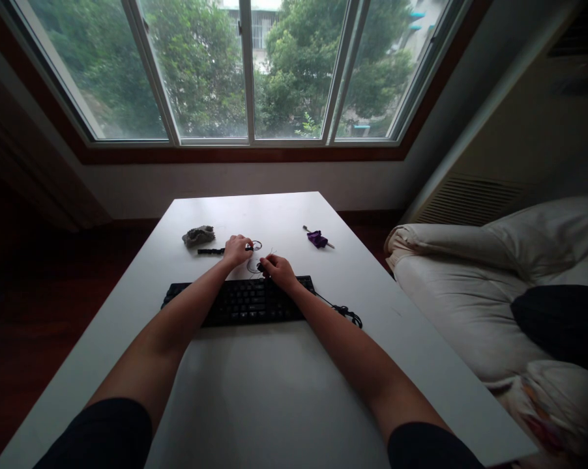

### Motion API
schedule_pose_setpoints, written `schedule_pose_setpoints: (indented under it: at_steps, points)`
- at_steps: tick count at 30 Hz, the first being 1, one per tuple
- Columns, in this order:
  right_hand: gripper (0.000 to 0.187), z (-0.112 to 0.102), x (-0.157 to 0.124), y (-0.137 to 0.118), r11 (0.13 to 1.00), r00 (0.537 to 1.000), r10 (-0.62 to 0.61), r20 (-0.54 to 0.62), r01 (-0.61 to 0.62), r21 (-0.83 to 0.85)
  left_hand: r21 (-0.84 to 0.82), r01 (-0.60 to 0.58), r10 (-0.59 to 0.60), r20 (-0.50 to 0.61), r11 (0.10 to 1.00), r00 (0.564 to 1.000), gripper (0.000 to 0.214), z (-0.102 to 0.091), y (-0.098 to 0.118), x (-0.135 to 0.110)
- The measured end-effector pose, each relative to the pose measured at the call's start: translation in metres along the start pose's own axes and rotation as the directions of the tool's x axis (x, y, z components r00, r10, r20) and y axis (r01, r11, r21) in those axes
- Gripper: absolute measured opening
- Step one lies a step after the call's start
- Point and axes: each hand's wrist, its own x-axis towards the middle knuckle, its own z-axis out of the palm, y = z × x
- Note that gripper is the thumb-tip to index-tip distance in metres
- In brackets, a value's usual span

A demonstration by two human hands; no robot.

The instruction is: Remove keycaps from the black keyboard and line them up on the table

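Above the black keyboard (248,303), my left hand (237,250) rests low over the white table, fingers curled at a small dark piece that I cannot make out. A flat black strip (210,251) lies beside its wrist, partly hidden by the hand. My right hand (279,270) pinches a small black thing (261,267) over the keyboard's far edge. Thin looped wire (251,264) lies between the two hands, with fine loose ends showing near the right fingers.
A grey crumpled cloth (199,236) lies on the white table (294,391) at left. To the right sits a folded purple umbrella-like item (317,239). The keyboard's coiled cable (347,314) lies at its right end. A covered sofa (445,280) stands right of the table.
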Motion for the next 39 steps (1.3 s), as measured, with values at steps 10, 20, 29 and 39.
schedule_pose_setpoints:
  at_steps: [10,20,29,39]
  points:
    - [0.037,0.001,0.004,0.004,0.998,1.0,-0.002,-0.019,0.003,0.055,-0.075,-0.008,0.006,-0.027,0.997,1.0,0.025,-0.007,0.008,-0.006]
    - [0.032,0.003,0.003,0.003,0.997,0.986,-0.067,-0.153,0.07,0.014,-0.227,-0.178,0.205,0.102,0.958,0.973,0.021,-0.022,0.026,-0.064]
    - [0.031,0.0,-0.002,-0.004,0.977,0.975,-0.131,-0.179,0.097,-0.188,-0.294,-0.196,0.225,0.069,0.935,0.972,0.018,-0.027,0.03,-0.094]
    - [0.026,-0.007,-0.001,-0.012,0.972,0.984,-0.129,-0.12,0.101,-0.213,-0.283,-0.247,0.272,0.051,0.927,0.961,0.017,-0.023,0.029,-0.096]
